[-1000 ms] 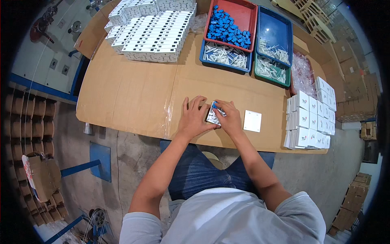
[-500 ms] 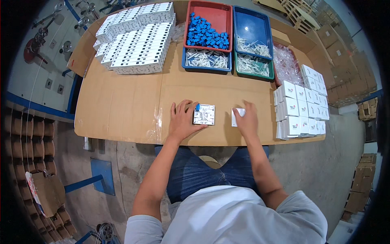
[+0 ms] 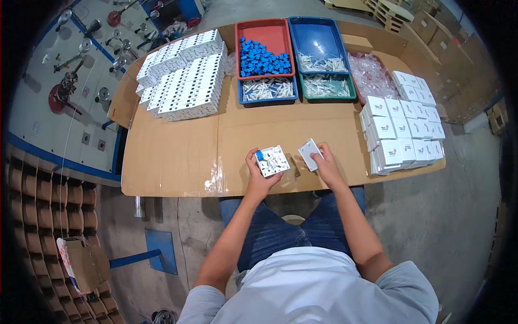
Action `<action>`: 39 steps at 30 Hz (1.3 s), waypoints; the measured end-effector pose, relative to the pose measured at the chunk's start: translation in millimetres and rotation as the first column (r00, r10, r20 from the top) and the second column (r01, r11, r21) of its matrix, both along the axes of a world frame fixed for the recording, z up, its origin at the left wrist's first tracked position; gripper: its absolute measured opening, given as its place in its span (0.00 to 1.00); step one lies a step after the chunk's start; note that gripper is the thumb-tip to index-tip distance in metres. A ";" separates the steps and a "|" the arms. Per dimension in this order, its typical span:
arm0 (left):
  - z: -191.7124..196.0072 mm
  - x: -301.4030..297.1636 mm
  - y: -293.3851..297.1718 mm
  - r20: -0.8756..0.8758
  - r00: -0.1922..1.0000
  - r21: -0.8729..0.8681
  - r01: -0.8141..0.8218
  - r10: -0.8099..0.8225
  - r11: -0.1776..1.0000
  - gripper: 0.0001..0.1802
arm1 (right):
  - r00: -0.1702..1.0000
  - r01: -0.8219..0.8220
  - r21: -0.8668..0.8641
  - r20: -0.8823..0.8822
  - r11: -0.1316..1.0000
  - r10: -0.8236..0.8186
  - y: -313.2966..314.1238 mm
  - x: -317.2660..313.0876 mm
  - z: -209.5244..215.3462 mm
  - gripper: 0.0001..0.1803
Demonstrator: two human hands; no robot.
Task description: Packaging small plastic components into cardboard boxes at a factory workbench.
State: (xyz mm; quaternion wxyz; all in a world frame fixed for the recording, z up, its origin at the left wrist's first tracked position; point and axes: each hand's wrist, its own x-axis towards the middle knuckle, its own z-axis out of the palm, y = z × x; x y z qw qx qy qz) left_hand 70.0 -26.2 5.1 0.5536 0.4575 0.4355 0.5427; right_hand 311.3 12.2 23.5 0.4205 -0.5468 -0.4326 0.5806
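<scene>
My left hand (image 3: 258,176) holds a small square white plastic base (image 3: 272,160) with a blue insert at one corner, face up above the near edge of the cardboard-covered table (image 3: 178,156). My right hand (image 3: 327,164) grips a plain white square cover plate (image 3: 309,153), lifted at a tilt just right of the base. The two parts are apart by a small gap.
At the back stand a red tray of blue pieces (image 3: 263,55), a blue tray of white parts (image 3: 321,46), two smaller trays in front of them, and a bag of clear pieces (image 3: 372,73). Stacked white units (image 3: 186,81) lie back left; white boxes (image 3: 402,127) are piled at right.
My right hand left the base, reached right and picked up the white cover plate. My left hand kept the base and turned it face up. The view shifted.
</scene>
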 end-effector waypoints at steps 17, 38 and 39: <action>53.4 48.1 -40.5 0.715 0.687 -0.273 0.105 0.128 0.956 0.34 | 0.910 -0.331 0.569 0.404 0.753 0.095 -42.5 -34.6 74.0 0.33; 84.5 66.1 -46.3 0.597 0.797 -0.154 0.006 0.089 0.988 0.33 | 0.882 -0.357 0.694 0.471 0.625 -0.020 -53.0 -49.8 74.5 0.40; 83.9 66.1 -46.8 0.597 0.797 -0.156 0.006 0.090 0.988 0.33 | 0.881 -0.358 0.693 0.472 0.626 -0.019 -53.0 -50.5 73.2 0.40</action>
